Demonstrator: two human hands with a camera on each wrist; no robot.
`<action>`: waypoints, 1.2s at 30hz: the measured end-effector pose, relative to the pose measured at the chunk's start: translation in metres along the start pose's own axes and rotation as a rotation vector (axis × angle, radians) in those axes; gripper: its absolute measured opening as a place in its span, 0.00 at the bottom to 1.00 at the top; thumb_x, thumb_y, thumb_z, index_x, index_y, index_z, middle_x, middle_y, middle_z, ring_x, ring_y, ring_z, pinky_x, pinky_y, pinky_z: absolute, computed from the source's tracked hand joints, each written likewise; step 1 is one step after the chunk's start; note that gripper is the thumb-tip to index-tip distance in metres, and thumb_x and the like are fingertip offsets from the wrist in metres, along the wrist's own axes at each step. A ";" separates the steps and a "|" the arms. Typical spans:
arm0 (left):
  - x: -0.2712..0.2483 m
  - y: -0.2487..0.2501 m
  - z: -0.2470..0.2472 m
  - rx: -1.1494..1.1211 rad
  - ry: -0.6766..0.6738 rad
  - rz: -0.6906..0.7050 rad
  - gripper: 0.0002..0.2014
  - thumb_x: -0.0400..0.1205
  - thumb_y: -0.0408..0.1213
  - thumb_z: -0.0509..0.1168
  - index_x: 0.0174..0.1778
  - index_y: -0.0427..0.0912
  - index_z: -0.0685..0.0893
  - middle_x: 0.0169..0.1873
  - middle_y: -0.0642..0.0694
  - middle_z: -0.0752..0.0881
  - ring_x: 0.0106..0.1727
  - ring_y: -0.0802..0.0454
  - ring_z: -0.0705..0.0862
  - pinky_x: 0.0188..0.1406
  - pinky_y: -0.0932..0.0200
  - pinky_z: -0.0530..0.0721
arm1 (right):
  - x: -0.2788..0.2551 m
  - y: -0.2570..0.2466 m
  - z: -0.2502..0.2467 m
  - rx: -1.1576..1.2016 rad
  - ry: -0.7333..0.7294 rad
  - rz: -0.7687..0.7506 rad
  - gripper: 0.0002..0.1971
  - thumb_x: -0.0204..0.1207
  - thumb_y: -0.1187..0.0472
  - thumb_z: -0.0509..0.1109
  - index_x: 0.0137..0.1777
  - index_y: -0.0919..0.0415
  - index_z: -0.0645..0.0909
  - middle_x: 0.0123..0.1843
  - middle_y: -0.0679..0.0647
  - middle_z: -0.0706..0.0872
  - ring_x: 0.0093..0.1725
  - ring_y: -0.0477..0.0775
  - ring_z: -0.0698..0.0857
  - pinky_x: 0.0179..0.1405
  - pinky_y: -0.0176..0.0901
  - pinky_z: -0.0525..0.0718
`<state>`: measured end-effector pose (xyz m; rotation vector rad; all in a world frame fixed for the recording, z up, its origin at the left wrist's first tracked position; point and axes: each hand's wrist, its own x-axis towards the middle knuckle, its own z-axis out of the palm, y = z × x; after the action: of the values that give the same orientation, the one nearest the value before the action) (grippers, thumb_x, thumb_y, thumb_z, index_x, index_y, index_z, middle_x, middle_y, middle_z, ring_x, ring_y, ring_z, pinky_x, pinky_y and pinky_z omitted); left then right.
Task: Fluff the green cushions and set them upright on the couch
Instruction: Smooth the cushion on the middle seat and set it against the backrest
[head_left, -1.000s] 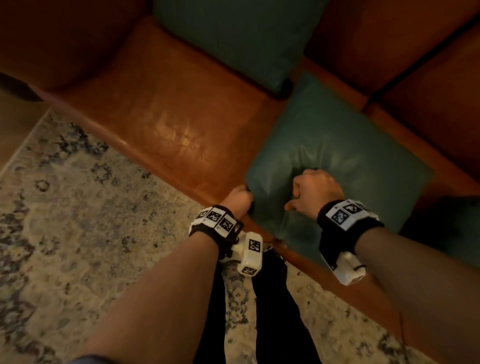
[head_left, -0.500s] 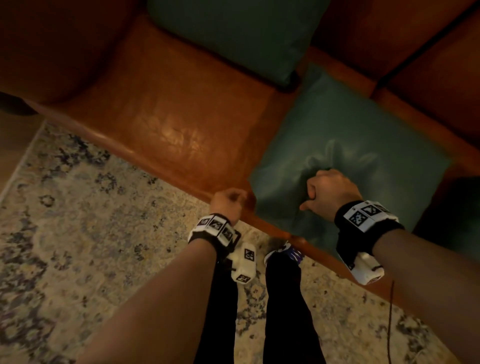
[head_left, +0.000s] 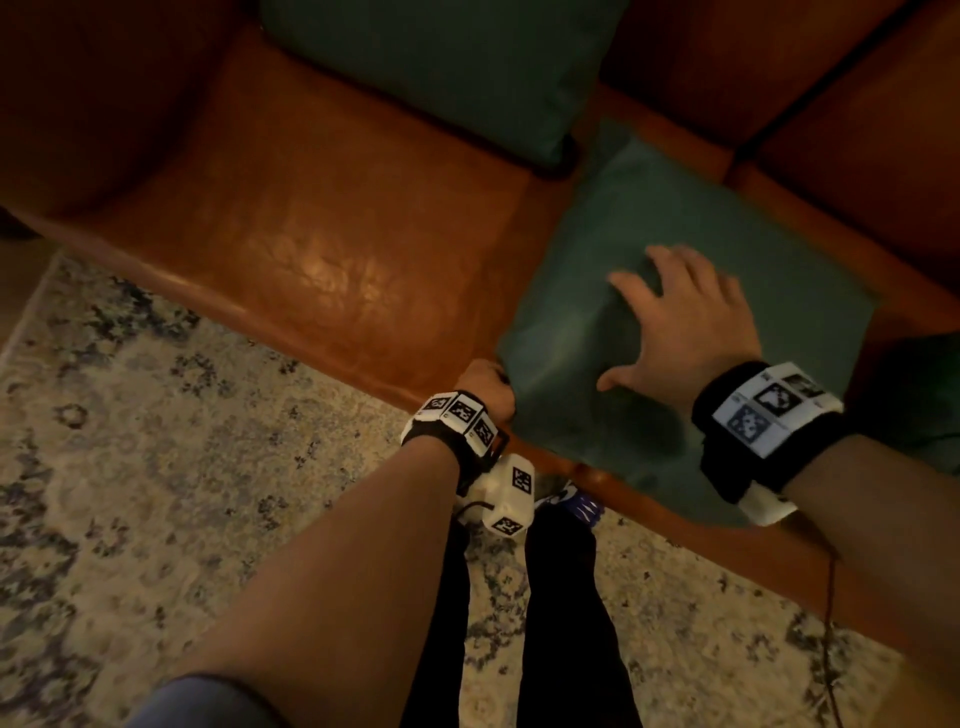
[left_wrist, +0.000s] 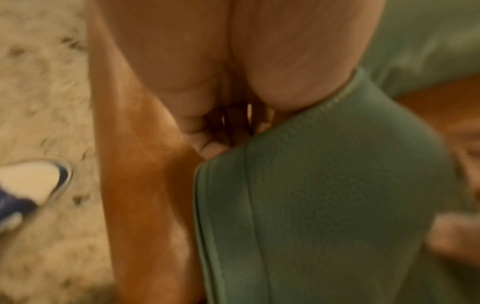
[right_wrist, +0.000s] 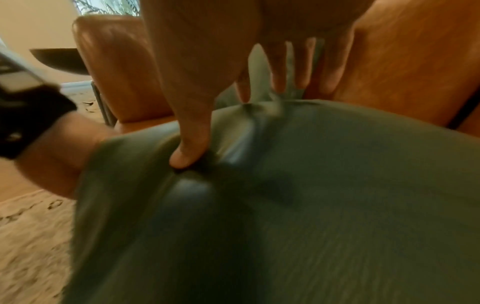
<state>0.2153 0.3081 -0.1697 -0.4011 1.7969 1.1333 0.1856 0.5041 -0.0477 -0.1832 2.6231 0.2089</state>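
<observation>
A green cushion (head_left: 691, 234) lies flat on the brown leather couch (head_left: 322, 249), its near edge over the seat's front. My left hand (head_left: 491, 387) grips the cushion's near left corner (left_wrist: 259, 148) with curled fingers. My right hand (head_left: 675, 322) is spread flat on top of the same cushion (right_wrist: 311, 205), fingers straight and the thumb pressing a dent. A second green cushion (head_left: 441, 67) leans against the backrest at the top of the head view. Part of a third green cushion (head_left: 919, 395) shows at the right edge.
A patterned pale rug (head_left: 130, 441) covers the floor in front of the couch. My legs in dark trousers (head_left: 561, 597) and a blue and white shoe (left_wrist: 33, 185) stand close to the seat front. The couch armrest (right_wrist: 114, 67) rises at the left.
My right hand has opened from a fist pressed into the cushion to a flat spread palm further up it. The left hand keeps its grip on the corner.
</observation>
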 end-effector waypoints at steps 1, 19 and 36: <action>0.000 -0.002 0.001 0.053 0.003 -0.008 0.13 0.70 0.48 0.71 0.38 0.40 0.86 0.45 0.39 0.91 0.50 0.48 0.87 0.38 0.55 0.81 | 0.004 0.004 -0.001 -0.005 -0.020 0.028 0.56 0.50 0.27 0.76 0.79 0.43 0.58 0.82 0.59 0.60 0.81 0.65 0.58 0.73 0.63 0.65; -0.035 -0.032 -0.023 -0.343 0.121 -0.045 0.23 0.81 0.56 0.62 0.64 0.43 0.83 0.59 0.47 0.86 0.61 0.47 0.82 0.65 0.51 0.76 | 0.026 0.015 0.015 0.028 -0.067 0.018 0.60 0.54 0.23 0.72 0.82 0.45 0.49 0.86 0.55 0.52 0.84 0.58 0.53 0.78 0.59 0.60; -0.047 0.151 0.029 1.091 0.219 0.610 0.54 0.70 0.54 0.72 0.80 0.64 0.38 0.84 0.47 0.44 0.83 0.37 0.45 0.78 0.29 0.54 | -0.169 0.068 0.130 1.334 0.422 1.359 0.11 0.76 0.66 0.70 0.58 0.64 0.82 0.52 0.60 0.87 0.60 0.62 0.84 0.53 0.41 0.76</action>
<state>0.1528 0.4011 -0.0547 0.7319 2.5015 0.3150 0.3817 0.6093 -0.0692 2.0786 2.1492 -1.1943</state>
